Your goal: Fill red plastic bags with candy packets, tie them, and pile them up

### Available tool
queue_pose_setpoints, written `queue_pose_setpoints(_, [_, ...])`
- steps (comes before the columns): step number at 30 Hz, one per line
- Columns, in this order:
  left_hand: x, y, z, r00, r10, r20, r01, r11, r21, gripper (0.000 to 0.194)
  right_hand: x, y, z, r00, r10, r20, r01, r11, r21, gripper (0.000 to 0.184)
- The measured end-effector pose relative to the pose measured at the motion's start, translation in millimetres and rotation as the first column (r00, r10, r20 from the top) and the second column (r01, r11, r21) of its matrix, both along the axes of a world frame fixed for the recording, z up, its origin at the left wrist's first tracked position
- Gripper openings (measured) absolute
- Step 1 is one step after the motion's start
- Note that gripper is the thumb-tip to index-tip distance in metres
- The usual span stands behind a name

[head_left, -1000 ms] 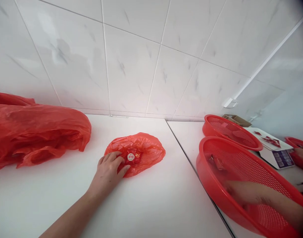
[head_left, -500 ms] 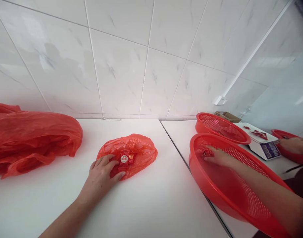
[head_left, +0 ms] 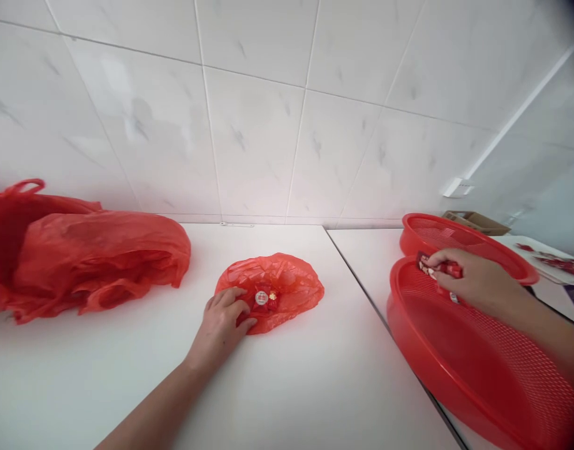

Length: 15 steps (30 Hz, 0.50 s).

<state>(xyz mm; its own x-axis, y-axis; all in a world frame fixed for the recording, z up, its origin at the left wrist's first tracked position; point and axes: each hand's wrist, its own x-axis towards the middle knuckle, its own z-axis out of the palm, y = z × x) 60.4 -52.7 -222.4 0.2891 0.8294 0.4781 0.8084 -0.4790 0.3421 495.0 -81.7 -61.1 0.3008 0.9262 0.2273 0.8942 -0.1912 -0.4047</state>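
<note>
My left hand [head_left: 224,324] pinches the near left rim of a small red plastic bag [head_left: 300,284] that lies with its mouth spread on the white table. Inside it are small red wrapped sweets [head_left: 262,299], one with a round white label. My right hand [head_left: 477,284] is closed around several red and dark wrapped sweets [head_left: 451,270]. It is raised over the far rim of the front red plastic basket [head_left: 411,350]. Part of the basket lies beneath my right forearm.
A heap of red plastic bags [head_left: 113,244] lies at the left. Behind the front basket stands another red basket [head_left: 437,228]. At the far right are a scale [head_left: 544,253] with red items on its tray and a cardboard box [head_left: 479,222]. A tiled wall [head_left: 254,137] closes off the back.
My right hand has come up out of the front basket with wrapped sweets in it. My left hand stays at the bag's rim. The view has turned right, and the other person's hand has left it.
</note>
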Motion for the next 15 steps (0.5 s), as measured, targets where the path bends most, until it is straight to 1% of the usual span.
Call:
queue_pose_setpoints(1, [0, -1, 1.0, 1.000, -0.006, 0.012, 0.005, 1.000, 0.001, 0.008, -16, -2, 9.8, 0.999, 0.037, 0.033, -0.037, 0.999, 0.014, 0.010])
queue_pose_setpoints(2, [0, -2, 1.7, 1.000, -0.011, 0.027, 0.011, 1.000, 0.007, 0.008, -35, -4, 18.4, 0.994, 0.099, 0.043, -0.102, 0.993, 0.067, 0.013])
queue_pose_setpoints(3, [0, -3, 2.3, 0.999, -0.016, 0.042, 0.016, 1.000, 0.015, 0.008, -57, -8, 25.2, 0.979, 0.196, 0.056, -0.201, 0.974, 0.102, 0.016])
queue_pose_setpoints(4, [0, -4, 2.7, 0.998, -0.022, 0.057, 0.020, 0.999, 0.026, 0.008, -80, -11, 29.8, 0.947, 0.318, 0.043, -0.321, 0.938, 0.130, 0.017])
queue_pose_setpoints(5, [0, -4, 3.0, 0.997, -0.029, 0.070, 0.026, 0.999, 0.039, 0.009, -104, -13, 31.6, 0.886, 0.463, -0.001, -0.458, 0.877, 0.146, 0.016])
queue_pose_setpoints(6, [0, -4, 3.4, 0.996, -0.036, 0.082, 0.032, 0.998, 0.053, 0.010, -128, -14, 30.4, 0.803, 0.594, -0.044, -0.586, 0.801, 0.121, 0.016])
queue_pose_setpoints(7, [0, -5, 3.9, 0.995, -0.046, 0.092, 0.040, 0.997, 0.068, 0.010, -150, -13, 26.1, 0.711, 0.702, -0.045, -0.698, 0.712, 0.083, 0.016])
queue_pose_setpoints(9, [1, -5, 5.5, 0.992, -0.075, 0.104, 0.065, 0.993, 0.097, 0.011, -189, -6, 9.2, 0.558, 0.830, 0.014, -0.830, 0.557, 0.037, 0.023])
queue_pose_setpoints(10, [1, -6, 6.5, 0.989, -0.095, 0.109, 0.084, 0.991, 0.109, 0.011, -205, 1, -2.2, 0.504, 0.863, 0.042, -0.863, 0.505, -0.004, 0.024])
queue_pose_setpoints(11, [1, -6, 7.5, 0.987, -0.117, 0.112, 0.103, 0.988, 0.116, 0.011, -217, 9, -14.4, 0.482, 0.874, 0.061, -0.874, 0.485, -0.034, 0.025])
queue_pose_setpoints(13, [1, -8, 9.2, 0.981, -0.154, 0.116, 0.139, 0.982, 0.125, 0.012, -234, 28, -36.5, 0.467, 0.881, 0.074, -0.880, 0.472, -0.060, 0.023])
queue_pose_setpoints(14, [1, -8, 9.8, 0.979, -0.166, 0.117, 0.151, 0.981, 0.125, 0.012, -238, 37, -44.2, 0.475, 0.874, 0.100, -0.874, 0.482, -0.063, 0.025])
queue_pose_setpoints(15, [0, -8, 10.2, 0.978, -0.172, 0.117, 0.158, 0.980, 0.120, 0.012, -240, 45, -48.7, 0.494, 0.857, 0.143, -0.861, 0.506, -0.058, 0.026])
